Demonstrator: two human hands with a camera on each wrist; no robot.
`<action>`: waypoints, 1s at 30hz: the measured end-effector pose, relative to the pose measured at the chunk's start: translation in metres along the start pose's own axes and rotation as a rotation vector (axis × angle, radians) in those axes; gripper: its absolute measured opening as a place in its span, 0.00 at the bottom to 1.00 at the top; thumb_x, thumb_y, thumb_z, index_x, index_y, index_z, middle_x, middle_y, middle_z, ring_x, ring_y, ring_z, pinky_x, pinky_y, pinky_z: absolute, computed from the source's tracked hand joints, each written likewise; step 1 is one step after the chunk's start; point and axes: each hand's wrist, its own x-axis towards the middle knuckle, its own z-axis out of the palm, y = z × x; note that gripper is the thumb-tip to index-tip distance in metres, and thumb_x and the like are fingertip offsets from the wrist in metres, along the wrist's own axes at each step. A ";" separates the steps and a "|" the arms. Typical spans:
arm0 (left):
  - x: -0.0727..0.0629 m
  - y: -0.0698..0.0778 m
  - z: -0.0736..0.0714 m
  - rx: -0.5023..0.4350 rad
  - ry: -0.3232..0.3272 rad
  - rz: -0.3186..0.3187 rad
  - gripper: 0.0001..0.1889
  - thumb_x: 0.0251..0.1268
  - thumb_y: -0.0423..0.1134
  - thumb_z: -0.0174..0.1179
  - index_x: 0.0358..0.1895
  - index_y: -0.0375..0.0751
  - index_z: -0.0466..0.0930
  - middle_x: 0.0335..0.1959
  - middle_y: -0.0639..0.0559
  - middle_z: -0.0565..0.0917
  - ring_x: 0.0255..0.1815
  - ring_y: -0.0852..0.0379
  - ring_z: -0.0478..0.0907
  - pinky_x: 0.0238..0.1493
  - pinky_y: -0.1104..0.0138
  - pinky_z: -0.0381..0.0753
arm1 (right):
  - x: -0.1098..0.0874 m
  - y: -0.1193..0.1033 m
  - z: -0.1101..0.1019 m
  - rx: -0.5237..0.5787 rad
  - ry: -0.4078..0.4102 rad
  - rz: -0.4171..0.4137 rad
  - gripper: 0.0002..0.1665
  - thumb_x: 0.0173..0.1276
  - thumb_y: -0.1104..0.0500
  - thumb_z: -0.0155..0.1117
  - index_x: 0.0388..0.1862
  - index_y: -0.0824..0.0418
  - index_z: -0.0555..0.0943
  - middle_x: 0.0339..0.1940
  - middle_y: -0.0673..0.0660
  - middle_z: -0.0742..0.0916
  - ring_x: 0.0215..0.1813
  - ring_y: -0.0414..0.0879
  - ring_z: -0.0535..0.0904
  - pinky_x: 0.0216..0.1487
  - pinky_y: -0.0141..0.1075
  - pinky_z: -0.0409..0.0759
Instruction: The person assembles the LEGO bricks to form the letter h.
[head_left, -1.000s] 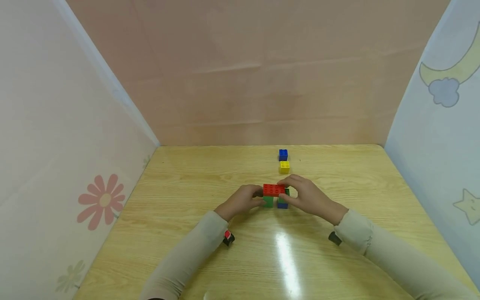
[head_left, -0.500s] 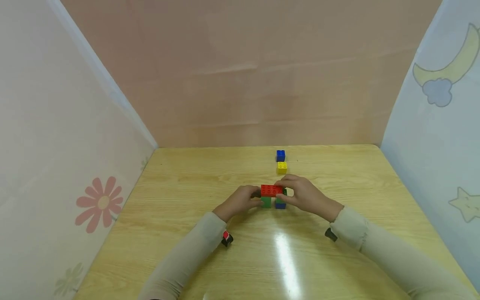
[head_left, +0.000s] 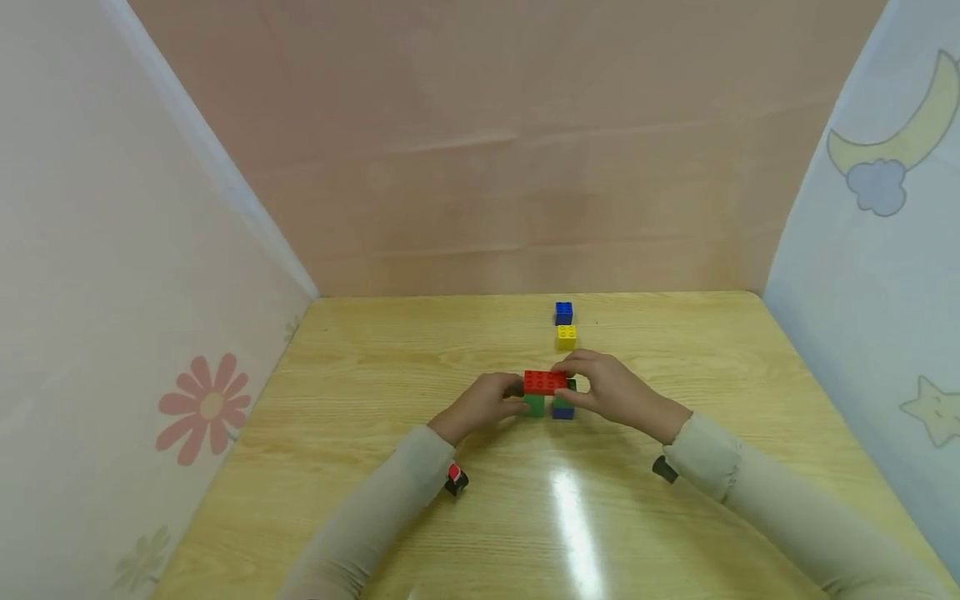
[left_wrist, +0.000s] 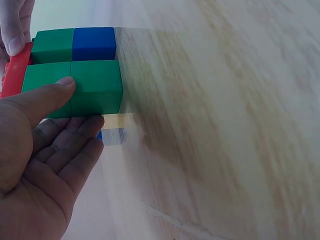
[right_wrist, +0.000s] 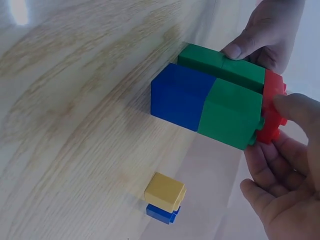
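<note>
Two short brick towers stand side by side, one of two green bricks (left_wrist: 97, 89), the other a green brick (right_wrist: 231, 112) over a blue brick (right_wrist: 179, 97). A long red brick (head_left: 540, 382) lies across their tops. My left hand (head_left: 483, 407) holds the all-green tower, thumb on its near face and fingers behind. With thumb and fingers, my right hand (head_left: 621, 397) pinches the red brick near its right end. In the right wrist view, studs of the green brick show beside the red brick's edge.
Behind the towers, a yellow brick (head_left: 567, 337) and another blue brick (head_left: 564, 313) stand on the wooden table (head_left: 390, 342), near its back edge. A pinkish back panel (head_left: 480, 200) and pale side panels rise around the table.
</note>
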 end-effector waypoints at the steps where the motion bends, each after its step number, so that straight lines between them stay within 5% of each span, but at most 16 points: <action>1: 0.000 -0.001 0.000 0.002 0.001 -0.003 0.19 0.66 0.44 0.64 0.58 0.41 0.79 0.52 0.55 0.83 0.54 0.59 0.80 0.56 0.66 0.77 | 0.000 0.000 0.000 0.008 -0.004 0.008 0.20 0.64 0.50 0.71 0.52 0.56 0.83 0.48 0.48 0.84 0.46 0.45 0.81 0.46 0.45 0.83; 8: 0.002 -0.005 0.003 0.017 -0.015 -0.015 0.20 0.67 0.46 0.64 0.58 0.43 0.79 0.52 0.57 0.83 0.54 0.60 0.79 0.57 0.65 0.77 | -0.001 0.005 -0.001 0.071 -0.023 0.044 0.25 0.66 0.43 0.67 0.55 0.57 0.82 0.46 0.47 0.84 0.48 0.49 0.81 0.50 0.50 0.80; 18: 0.005 -0.003 0.001 0.052 0.004 0.004 0.19 0.67 0.45 0.64 0.57 0.43 0.80 0.50 0.57 0.84 0.53 0.60 0.79 0.55 0.67 0.77 | 0.012 0.025 -0.015 0.123 0.110 0.068 0.21 0.76 0.46 0.54 0.57 0.56 0.81 0.50 0.51 0.85 0.53 0.50 0.80 0.57 0.55 0.75; 23: 0.005 -0.003 0.002 0.064 0.008 0.004 0.20 0.67 0.45 0.63 0.58 0.42 0.79 0.50 0.56 0.84 0.53 0.60 0.79 0.55 0.68 0.77 | 0.018 0.042 -0.012 0.098 0.158 0.102 0.23 0.75 0.47 0.57 0.59 0.61 0.80 0.50 0.55 0.85 0.54 0.53 0.80 0.58 0.55 0.75; 30: 0.003 -0.001 0.002 0.057 0.004 -0.029 0.20 0.67 0.46 0.63 0.58 0.41 0.79 0.51 0.56 0.83 0.54 0.59 0.79 0.55 0.67 0.77 | 0.025 0.060 -0.003 0.103 0.120 0.228 0.29 0.71 0.50 0.62 0.65 0.65 0.75 0.60 0.61 0.80 0.61 0.59 0.75 0.60 0.59 0.72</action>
